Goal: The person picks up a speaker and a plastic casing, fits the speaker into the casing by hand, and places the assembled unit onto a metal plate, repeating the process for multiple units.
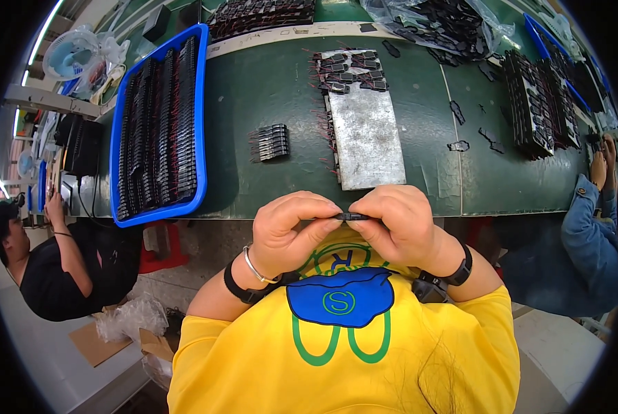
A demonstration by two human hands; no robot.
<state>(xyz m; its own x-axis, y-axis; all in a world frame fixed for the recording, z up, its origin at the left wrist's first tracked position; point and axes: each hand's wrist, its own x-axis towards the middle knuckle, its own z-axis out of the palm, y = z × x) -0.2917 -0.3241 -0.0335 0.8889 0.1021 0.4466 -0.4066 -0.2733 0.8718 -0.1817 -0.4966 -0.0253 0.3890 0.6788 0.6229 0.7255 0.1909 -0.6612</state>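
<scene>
Between my two hands, near the table's front edge, is a small black plastic part (pixel 351 217). My left hand (pixel 292 224) pinches its left end and my right hand (pixel 395 219) pinches its right end. Just beyond them lies a flat silver metal plate (pixel 370 134), with several small black parts with red wires (pixel 350 69) on its far end and along its left side. To the left, a short row of black parts (pixel 270 143) stands side by side on the green table.
A blue tray (pixel 202 131) packed with rows of black wired parts sits at the left. A plastic bag of black pieces (pixel 454 27) lies at the back; loose pieces (pixel 490 140) and stacked parts (pixel 537 103) are at the right. People sit on both sides.
</scene>
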